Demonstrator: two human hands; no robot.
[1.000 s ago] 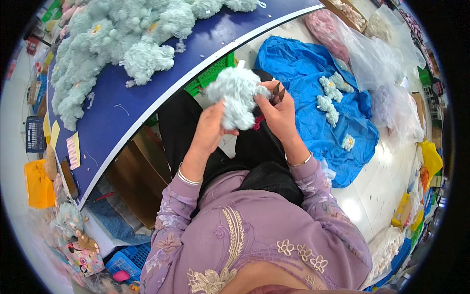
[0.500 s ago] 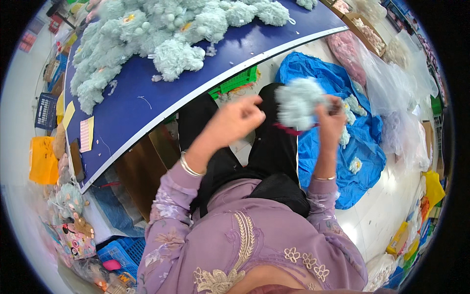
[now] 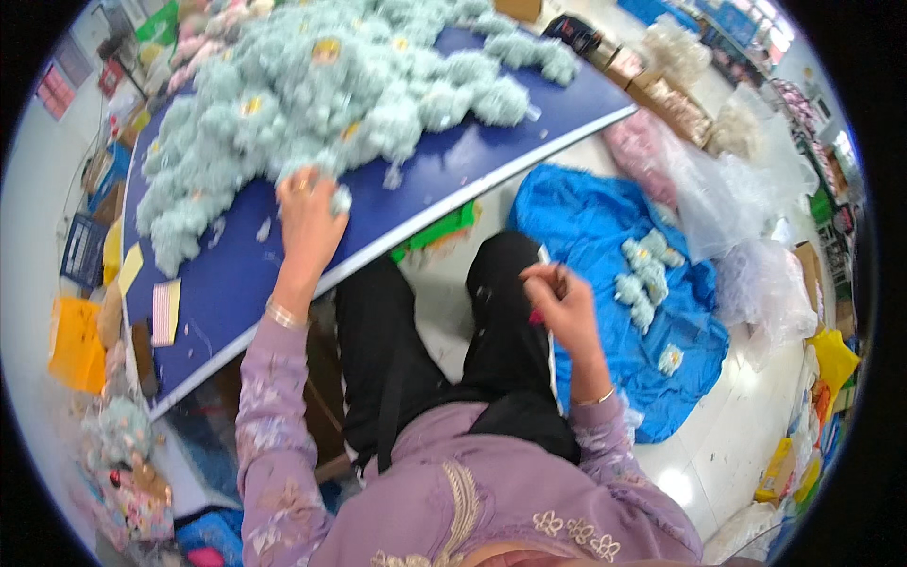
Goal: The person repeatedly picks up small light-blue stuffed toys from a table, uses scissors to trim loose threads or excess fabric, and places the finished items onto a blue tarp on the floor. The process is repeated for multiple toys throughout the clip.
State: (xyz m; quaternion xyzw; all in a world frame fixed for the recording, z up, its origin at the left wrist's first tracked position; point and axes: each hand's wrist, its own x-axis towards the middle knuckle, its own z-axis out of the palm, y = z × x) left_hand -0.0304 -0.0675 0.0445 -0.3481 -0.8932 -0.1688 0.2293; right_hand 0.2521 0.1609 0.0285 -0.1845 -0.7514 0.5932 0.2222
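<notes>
A large heap of fluffy pale blue plush toys (image 3: 378, 104) with small yellow-and-white patches covers much of the blue table (image 3: 274, 302). At the heap's near edge my left hand (image 3: 312, 222) has its fingers curled round one pale blue plush toy (image 3: 341, 198), mostly hidden under the hand. My right hand (image 3: 567, 307) is held over my right knee, beside the blue sheet. Its fingers are pinched together, and a small pinkish-red bit (image 3: 537, 317) shows under them; what it belongs to is hidden.
On the floor to the right, a blue plastic sheet (image 3: 690, 387) bears several pale blue plush toys (image 3: 647, 269). Clear plastic bags (image 3: 765, 293) and a box of pale pieces (image 3: 671, 104) stand beyond it. A green crate (image 3: 436, 231) is under the table's white edge.
The plush toy that was in my right hand is gone from it. My left hand has moved left and forward onto the heap and closed on a toy. The whole view has shifted.
</notes>
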